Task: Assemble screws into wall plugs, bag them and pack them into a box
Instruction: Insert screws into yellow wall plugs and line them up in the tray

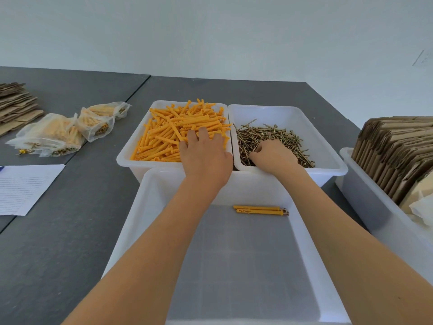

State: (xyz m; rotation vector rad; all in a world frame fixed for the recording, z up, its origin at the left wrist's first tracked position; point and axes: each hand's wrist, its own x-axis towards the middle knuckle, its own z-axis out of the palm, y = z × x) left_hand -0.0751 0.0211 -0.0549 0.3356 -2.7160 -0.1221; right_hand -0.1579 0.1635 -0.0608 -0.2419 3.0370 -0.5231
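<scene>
Three white tubs on grey table point(70, 231): near tub point(150, 207) holds two assembled plugs point(260, 210) at far end; left far tub point(131, 146) full of orange wall plugs point(168, 132); right far tub point(328, 146) with screws point(276, 134). Left hand point(205, 153) flat on plugs, fingers straight, gripping nothing. Right hand point(274, 157) curled into screws; cannot tell if it pinches one. Filled bags point(54, 134) far left.

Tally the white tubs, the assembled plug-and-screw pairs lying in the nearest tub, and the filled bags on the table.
White tubs: 4
Assembled plugs in the nearest tub: 2
Filled bags: about 4; their overlap hides the exact number
Total: about 10
</scene>
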